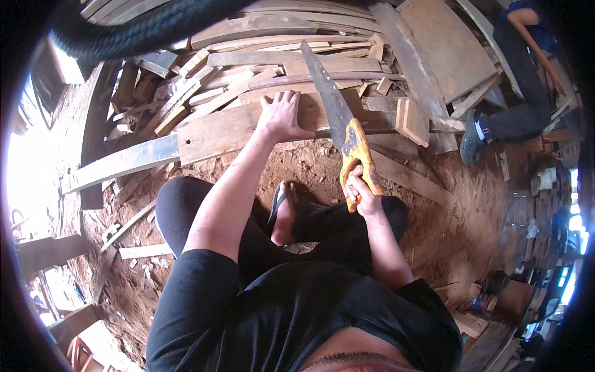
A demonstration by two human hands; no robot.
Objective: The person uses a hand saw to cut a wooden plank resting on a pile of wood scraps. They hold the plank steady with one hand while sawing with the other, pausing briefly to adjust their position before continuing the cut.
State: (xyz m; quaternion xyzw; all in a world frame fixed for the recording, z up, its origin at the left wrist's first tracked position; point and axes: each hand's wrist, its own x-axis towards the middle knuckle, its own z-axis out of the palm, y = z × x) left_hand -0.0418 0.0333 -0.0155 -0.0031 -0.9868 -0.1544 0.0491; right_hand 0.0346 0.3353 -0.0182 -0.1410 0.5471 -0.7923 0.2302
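My left hand [282, 118] rests with spread fingers on a wide wooden board [214, 130], which lies across the front of the woodpile. My right hand [362, 189] is closed round the yellow handle [358, 149] of a handsaw. Its long metal blade [325, 84] slants up and away over the board, to the right of my left hand; whether it touches the wood I cannot tell. A narrower pale strip [124, 161] extends left from the board.
Loose planks [273, 28] and offcuts are piled ahead, with a large flat panel [443, 49] at the right. A co-worker's leg [514, 127] and arm [536, 43] are at the far right. Scraps litter the dirt floor [465, 223]. A dark braided band [124, 34] crosses the top left.
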